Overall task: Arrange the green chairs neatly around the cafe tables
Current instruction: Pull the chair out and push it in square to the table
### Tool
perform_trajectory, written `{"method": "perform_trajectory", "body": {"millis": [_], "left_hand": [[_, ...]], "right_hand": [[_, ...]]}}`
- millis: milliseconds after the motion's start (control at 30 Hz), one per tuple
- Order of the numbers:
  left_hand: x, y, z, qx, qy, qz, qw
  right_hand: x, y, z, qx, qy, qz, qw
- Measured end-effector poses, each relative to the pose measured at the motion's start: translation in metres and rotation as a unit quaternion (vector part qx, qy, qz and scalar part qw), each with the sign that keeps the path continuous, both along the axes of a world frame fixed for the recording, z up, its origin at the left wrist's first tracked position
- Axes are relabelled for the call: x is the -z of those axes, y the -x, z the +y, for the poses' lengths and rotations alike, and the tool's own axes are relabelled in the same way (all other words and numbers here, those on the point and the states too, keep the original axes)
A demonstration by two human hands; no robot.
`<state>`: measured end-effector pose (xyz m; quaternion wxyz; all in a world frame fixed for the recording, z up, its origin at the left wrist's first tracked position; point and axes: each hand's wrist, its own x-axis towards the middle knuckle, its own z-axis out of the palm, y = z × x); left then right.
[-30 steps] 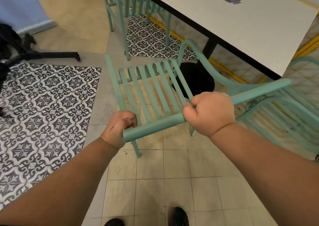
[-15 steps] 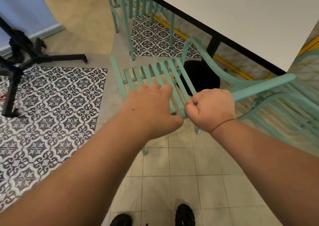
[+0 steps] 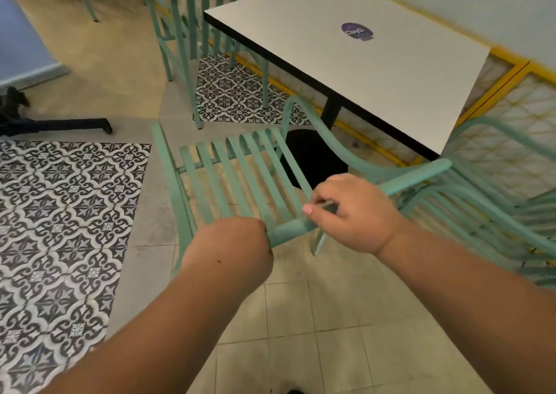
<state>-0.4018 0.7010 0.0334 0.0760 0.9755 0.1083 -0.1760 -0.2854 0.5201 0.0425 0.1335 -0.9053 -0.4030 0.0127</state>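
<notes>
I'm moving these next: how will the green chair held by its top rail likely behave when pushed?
Probably stiff: the green chair is slats and tubing, seemingly metal. Likely light, being open-framed. Pushed at the top rail, where the left hand and right hand grip, it may tip rather than slide on the tiles.

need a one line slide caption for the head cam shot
Left hand and right hand hold the top rail of a green chair next to a white cafe table.

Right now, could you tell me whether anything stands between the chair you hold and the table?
No loose thing does; the black base of the table sits just beyond the chair, and another green chair crowds its right.
</notes>
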Motion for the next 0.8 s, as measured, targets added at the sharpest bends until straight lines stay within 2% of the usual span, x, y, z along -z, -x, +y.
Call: {"method": "perform_trajectory", "body": {"millis": [67, 233, 567, 800], "left_hand": [[-0.002, -0.001, 0.0, -0.001, 0.007, 0.008, 1.0], [0.001, -0.002, 0.0, 0.0, 0.006, 0.004, 1.0], [-0.007, 0.003, 0.019, 0.045, 0.017, 0.017, 0.999], [-0.014, 0.016, 0.081, 0.06, -0.025, 0.013, 0.998]], "right_hand": [[-0.009, -0.022, -0.017, -0.001, 0.039, -0.059, 0.998], [0.016, -0.04, -0.031, 0.083, 0.161, -0.11, 0.977], [0.018, -0.024, -0.022, 0.119, 0.142, -0.076, 0.98], [0.014, 0.01, 0.025, 0.133, 0.155, -0.048, 0.978]]}}
